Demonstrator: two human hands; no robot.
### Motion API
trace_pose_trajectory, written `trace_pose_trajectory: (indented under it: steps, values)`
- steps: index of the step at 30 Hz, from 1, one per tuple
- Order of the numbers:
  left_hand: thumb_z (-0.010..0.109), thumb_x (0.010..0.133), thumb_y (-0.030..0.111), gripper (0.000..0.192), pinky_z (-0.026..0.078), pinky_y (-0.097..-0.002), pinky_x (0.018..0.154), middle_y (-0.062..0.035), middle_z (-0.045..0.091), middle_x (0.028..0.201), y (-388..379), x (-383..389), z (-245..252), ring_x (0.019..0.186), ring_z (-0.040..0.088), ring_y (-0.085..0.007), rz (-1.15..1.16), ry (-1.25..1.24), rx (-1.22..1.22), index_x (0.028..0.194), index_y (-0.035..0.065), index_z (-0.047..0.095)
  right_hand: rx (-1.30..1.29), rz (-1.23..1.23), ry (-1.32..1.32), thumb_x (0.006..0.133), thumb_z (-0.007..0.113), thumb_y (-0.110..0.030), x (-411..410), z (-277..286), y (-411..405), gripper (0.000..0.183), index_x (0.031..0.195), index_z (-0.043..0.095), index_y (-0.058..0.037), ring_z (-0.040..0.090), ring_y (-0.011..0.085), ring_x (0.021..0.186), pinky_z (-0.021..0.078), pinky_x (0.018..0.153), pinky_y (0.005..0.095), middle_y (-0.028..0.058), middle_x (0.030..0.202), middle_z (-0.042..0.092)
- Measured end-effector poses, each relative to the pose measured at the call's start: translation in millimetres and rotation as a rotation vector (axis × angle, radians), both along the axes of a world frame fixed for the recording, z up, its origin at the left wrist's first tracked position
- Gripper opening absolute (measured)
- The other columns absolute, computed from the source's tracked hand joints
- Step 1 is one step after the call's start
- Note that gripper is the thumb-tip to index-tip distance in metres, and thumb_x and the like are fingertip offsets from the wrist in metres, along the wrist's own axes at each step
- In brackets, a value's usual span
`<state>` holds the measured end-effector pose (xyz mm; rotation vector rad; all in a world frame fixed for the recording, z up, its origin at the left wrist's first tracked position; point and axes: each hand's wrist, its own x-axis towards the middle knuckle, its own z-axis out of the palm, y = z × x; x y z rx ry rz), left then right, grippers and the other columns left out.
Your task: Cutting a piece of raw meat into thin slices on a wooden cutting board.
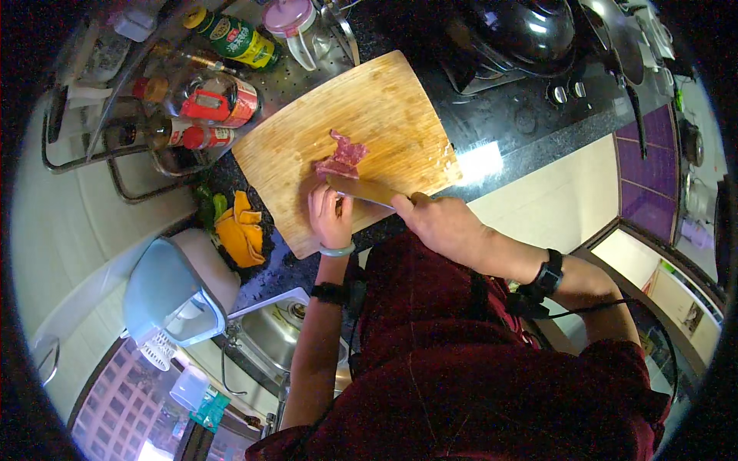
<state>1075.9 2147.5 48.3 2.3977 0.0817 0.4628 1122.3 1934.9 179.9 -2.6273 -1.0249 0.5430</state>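
Note:
A piece of raw red meat (345,154) lies on a wooden cutting board (398,109) on the counter. My right hand (438,222) grips a kitchen knife (366,190) by its handle. The blade points left and lies along the meat's near edge, close to the fingertips of my left hand. My left hand (331,216) rests over the board's near part with curled fingers, right beside the blade and meat. Whether these fingers pinch a bit of meat is hidden by the blade and hand.
An orange cloth (241,230) lies left of the board, by a green vegetable (219,204). Bottles, including a red-labelled one (245,104), and a glass jug (294,29) line the back left. A black wok (519,34) sits on the stove at back right. A steel sink (271,334) is nearer left.

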Motion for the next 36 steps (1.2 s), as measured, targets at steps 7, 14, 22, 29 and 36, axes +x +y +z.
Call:
trace_pose_trajectory:
  steps: [7, 14, 22, 29, 36]
  values:
    - [0.073, 0.074, 0.006, 0.021, 0.046, -0.0441, 0.084, -0.0136, 0.060, 0.096, 1.2, 2.4, -4.2, 0.093, 0.057, -0.0340, -0.025, -0.007, 0.015, 0.090, 0.0025, 0.060, 0.074, -0.023, -0.005, 0.084, 0.053, -0.007, 13.7, -29.0, 37.3, 0.020, 0.101, 0.044, -0.0036, 0.066, 0.0315, 0.057, 0.0534, 0.046, 0.0398, 0.0149, 0.071, 0.062]
    - [0.074, 0.075, 0.009, 0.022, 0.045, -0.0456, 0.085, -0.0124, 0.062, 0.098, 4.5, -2.8, -12.9, 0.091, 0.058, -0.0327, 0.022, -0.007, -0.027, 0.093, 0.0048, 0.063, 0.053, -0.021, 0.005, 0.084, 0.053, -0.009, 9.0, -25.5, 22.7, 0.022, 0.103, 0.044, -0.0040, 0.066, 0.0317, 0.057, 0.0532, 0.047, 0.0404, 0.0141, 0.071, 0.063]
    - [0.073, 0.077, 0.010, 0.023, 0.046, -0.0419, 0.084, -0.0103, 0.063, 0.105, 0.7, 3.5, -4.3, 0.095, 0.059, -0.0298, 0.006, -0.086, -0.011, 0.099, 0.0060, 0.065, 0.090, -0.056, -0.012, 0.086, 0.052, -0.011, 11.7, -37.6, 31.0, 0.019, 0.102, 0.045, -0.0034, 0.067, 0.0321, 0.056, 0.0539, 0.047, 0.0416, 0.0147, 0.064, 0.063]
    - [0.073, 0.078, 0.011, 0.023, 0.046, -0.0395, 0.083, -0.0085, 0.064, 0.105, -3.1, 7.7, 3.6, 0.095, 0.060, -0.0283, -0.014, -0.011, -0.080, 0.100, 0.0071, 0.066, 0.037, -0.065, -0.017, 0.087, 0.051, -0.012, 17.5, -66.2, 40.6, 0.018, 0.103, 0.045, -0.0057, 0.066, 0.0320, 0.055, 0.0529, 0.045, 0.0420, 0.0156, 0.063, 0.062]
    - [0.072, 0.078, 0.010, 0.023, 0.046, -0.0382, 0.084, -0.0076, 0.065, 0.104, -1.4, 10.1, 8.8, 0.095, 0.060, -0.0270, -0.024, -0.052, -0.066, 0.100, 0.0076, 0.066, 0.170, -0.082, 0.145, 0.094, 0.050, -0.027, 45.6, -81.5, 15.2, 0.021, 0.107, 0.046, -0.0118, 0.063, 0.0387, 0.058, 0.0524, 0.050, 0.0488, 0.0170, 0.067, 0.062]
